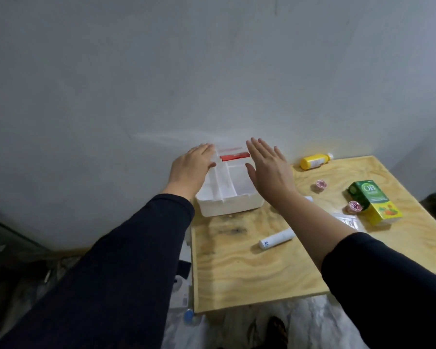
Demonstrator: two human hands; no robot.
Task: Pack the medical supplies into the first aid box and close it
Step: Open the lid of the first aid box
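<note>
Now: both hands flat at the open first aid box

Both my hands are spread open, holding nothing. My left hand [190, 167] lies palm down on the left far corner of the white first aid box [228, 195], fingers toward the wall. My right hand [269, 172] hovers just over the box's right side, fingers straight and together, thumb out; can't tell if it touches the rim. Box sits at the far left corner of the plywood table [249, 268], against the grey wall, lid up with a red latch [234, 156] showing. Inside, white dividers, compartments look bare. Supplies lie outside the box: white tube [276, 238] on its side near centre, yellow bottle [315, 161] lying at the far edge, green and yellow carton [373, 201] at right, two small pink cups [321, 184] [354, 206] beside it, clear blister pack [346, 220] partly under my right forearm. Dark sleeves on both arms.
</note>
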